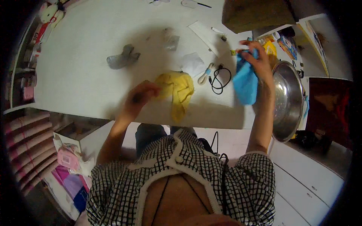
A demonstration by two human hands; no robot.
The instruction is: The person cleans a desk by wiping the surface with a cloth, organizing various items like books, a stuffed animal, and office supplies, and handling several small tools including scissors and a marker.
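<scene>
My right hand grips the top of a blue cloth, which hangs down over the right end of the white table, beside a steel basin. A crumpled yellow cloth lies near the table's front edge. At its left side is my left hand, fingers drawn together on the cloth's edge; the fingertips are somewhat blurred. Between the two cloths lie a coiled black cable and a bundled white cable.
The steel basin stands at the right, above white drawers. A grey crumpled piece, a clear plastic scrap and a white paper piece lie on the table. A brown box is at the back right.
</scene>
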